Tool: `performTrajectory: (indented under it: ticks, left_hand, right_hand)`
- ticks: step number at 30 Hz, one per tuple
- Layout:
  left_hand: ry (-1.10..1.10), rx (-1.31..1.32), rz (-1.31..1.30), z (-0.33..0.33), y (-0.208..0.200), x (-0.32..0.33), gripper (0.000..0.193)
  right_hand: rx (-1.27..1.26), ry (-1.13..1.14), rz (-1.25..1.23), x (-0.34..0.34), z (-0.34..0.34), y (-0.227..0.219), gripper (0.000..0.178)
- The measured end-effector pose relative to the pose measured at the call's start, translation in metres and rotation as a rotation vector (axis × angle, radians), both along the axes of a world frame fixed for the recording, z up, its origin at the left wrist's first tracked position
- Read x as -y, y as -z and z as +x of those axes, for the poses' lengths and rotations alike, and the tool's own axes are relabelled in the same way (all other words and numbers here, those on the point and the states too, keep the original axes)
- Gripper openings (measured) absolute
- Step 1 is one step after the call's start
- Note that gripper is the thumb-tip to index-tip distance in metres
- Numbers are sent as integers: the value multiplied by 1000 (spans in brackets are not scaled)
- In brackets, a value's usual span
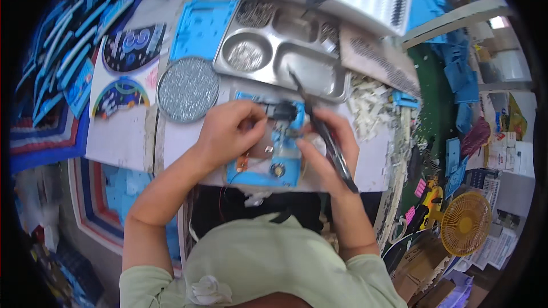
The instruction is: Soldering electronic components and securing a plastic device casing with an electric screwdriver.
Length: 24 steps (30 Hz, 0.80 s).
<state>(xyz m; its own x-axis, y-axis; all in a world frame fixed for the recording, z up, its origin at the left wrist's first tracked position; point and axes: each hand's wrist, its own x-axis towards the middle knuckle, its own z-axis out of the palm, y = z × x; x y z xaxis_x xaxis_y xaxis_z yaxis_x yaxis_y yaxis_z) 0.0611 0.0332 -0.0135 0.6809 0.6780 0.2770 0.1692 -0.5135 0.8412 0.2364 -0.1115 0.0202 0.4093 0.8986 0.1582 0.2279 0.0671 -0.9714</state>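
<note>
Panel (pixel 260 178) of blue plastic lies on the white table (pixel 368 171), under and between the two hands, its lower part uncovered. The left hand (pixel 230 131) brings thumb and fingers together over the panel's left half; whether they grasp anything, I cannot tell. The right hand (pixel 335 142) holds a dark slender tool (pixel 327 136) across it, tip toward the metal tray (pixel 275 41), thumb and fingertips at the panel's right edge.

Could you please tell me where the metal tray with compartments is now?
In the head view, the metal tray lies above centre, beyond the left hand and just up and right of the round dish.
</note>
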Motion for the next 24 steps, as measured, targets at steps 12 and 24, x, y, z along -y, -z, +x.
performTrajectory:
  ticks: [12,24]
  left_hand:
    - [44,239,-312,5,9,1,11]
    - [113,154,-190,8,7,4,10]
  right_hand:
    - [68,-34,82,-42,-19,16,53]
    - [82,13,146,-38,-14,19,56]
